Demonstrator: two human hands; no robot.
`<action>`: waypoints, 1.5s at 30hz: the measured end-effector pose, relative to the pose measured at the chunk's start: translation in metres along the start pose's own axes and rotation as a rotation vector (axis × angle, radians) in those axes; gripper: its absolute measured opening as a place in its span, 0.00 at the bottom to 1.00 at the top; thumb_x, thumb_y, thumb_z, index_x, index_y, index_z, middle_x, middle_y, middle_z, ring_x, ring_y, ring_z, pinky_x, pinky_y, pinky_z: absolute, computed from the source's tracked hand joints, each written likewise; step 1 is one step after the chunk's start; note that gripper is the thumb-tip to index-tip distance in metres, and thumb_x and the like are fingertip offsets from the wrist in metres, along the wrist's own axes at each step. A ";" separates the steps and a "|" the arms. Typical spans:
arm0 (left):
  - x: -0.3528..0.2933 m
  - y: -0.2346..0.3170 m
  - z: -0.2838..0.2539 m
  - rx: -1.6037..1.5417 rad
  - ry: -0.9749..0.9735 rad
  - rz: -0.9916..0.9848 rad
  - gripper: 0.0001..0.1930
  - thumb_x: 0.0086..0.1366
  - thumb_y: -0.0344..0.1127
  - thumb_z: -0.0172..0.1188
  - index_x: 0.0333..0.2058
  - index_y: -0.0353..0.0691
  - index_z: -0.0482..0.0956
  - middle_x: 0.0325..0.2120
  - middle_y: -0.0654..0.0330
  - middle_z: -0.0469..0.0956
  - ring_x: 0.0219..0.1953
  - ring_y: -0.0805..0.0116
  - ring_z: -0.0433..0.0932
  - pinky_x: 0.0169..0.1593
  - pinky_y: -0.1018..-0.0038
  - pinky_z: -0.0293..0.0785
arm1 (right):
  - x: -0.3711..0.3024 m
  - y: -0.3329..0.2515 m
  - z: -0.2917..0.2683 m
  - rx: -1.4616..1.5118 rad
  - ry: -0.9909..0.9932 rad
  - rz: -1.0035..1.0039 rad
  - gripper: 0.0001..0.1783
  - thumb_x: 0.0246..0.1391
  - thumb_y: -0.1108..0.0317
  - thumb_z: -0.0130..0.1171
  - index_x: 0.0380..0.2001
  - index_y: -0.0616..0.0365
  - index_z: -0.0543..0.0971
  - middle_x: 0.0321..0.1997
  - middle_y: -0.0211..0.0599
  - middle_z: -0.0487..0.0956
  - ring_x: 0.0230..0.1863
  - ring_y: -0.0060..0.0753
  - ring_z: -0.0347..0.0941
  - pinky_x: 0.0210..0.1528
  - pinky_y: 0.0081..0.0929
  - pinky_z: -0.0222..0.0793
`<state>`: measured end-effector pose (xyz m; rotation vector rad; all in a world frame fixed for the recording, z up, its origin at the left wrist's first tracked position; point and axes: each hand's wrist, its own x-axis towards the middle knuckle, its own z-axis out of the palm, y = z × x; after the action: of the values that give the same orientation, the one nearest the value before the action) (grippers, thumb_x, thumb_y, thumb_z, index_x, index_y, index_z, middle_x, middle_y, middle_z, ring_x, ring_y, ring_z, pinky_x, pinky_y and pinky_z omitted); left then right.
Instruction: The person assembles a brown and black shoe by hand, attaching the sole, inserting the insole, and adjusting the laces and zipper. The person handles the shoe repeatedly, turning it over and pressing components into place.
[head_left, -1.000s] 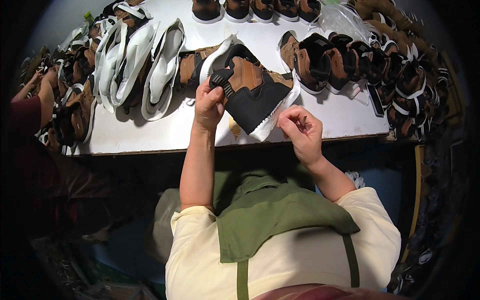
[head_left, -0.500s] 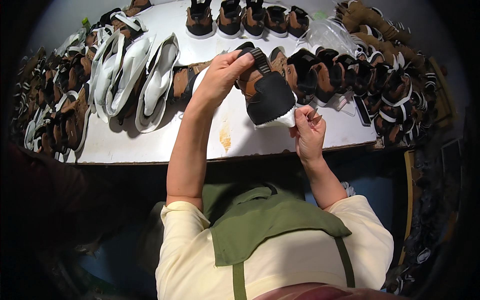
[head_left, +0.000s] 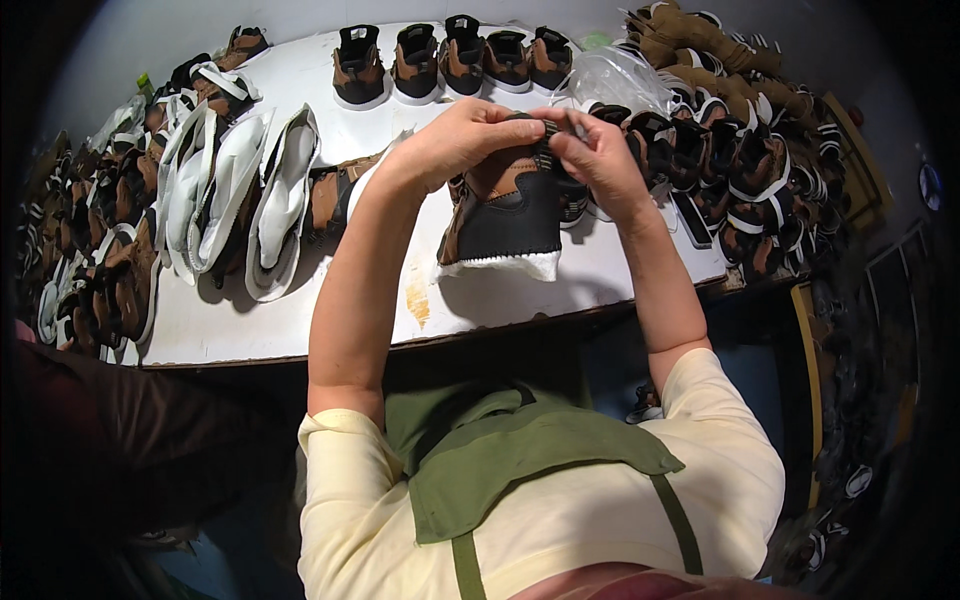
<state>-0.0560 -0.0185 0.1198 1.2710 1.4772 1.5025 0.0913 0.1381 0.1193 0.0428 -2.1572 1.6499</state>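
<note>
A brown and black shoe upper hangs over the near part of the table, its white-fringed edge lowest. My left hand is closed on its top, the thumb lying along the striped part. At that same striped part, the fingers of my right hand are pinched together, close to the left thumb. A small dark thing seems to show between the right fingers, too small to make out. The far side of the upper is hidden.
A row of brown and black shoes stands at the back of the white table. White-soled pieces lean at the left beside heaped uppers. More uppers and a clear plastic bag are on the right.
My right hand has gone from the white lower edge up to the striped top of the upper. The upper has swung and turned slightly in my left hand. The whole view has shifted.
</note>
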 end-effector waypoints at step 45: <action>-0.060 -0.076 0.029 -0.255 0.576 0.121 0.27 0.54 0.28 0.66 0.53 0.31 0.73 0.47 0.57 0.75 0.49 0.71 0.73 0.56 0.76 0.66 | 0.003 0.050 0.042 0.235 0.231 -0.002 0.11 0.50 0.70 0.70 0.30 0.53 0.75 0.23 0.17 0.74 0.20 0.05 0.63 0.20 0.08 0.54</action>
<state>-0.0236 -0.0552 0.0316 0.8200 1.4963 2.1850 0.0623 0.1148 0.0656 -0.0735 -1.7873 1.8031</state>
